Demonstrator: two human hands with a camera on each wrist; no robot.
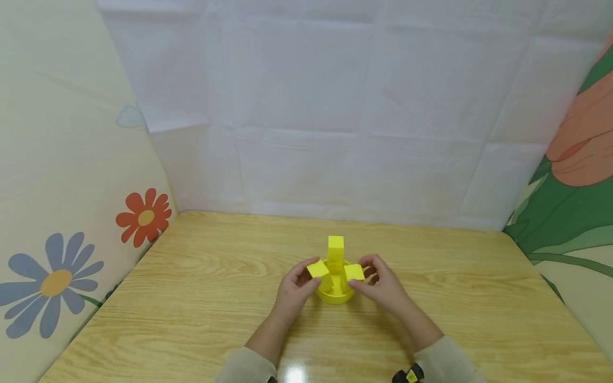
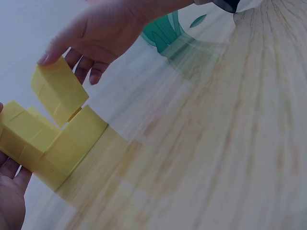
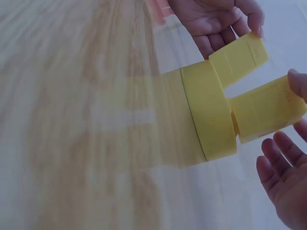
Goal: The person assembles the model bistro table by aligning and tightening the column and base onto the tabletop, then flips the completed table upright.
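A round, shallow yellow dish (image 1: 335,298) stands on the table, with yellow rectangular blocks rising from it. My left hand (image 1: 291,291) pinches the left block (image 1: 319,269) between thumb and fingers; this block leans outward over the rim. On the other side, my right hand (image 1: 387,287) pinches the right block (image 1: 354,272) near its top. A third block (image 1: 336,249) stands upright at the back of the dish, touched by neither hand. In the right wrist view, small raised marks show on the right block (image 3: 271,108), whose lower end is at the dish's rim.
The wood-grain table (image 1: 215,298) spreads around the dish. A white cloth (image 1: 306,117) hangs behind it, and flower-printed cloths (image 1: 62,159) flank both sides. Near the right sleeve (image 1: 445,361) a black wrist device (image 1: 407,374) shows at the front edge.
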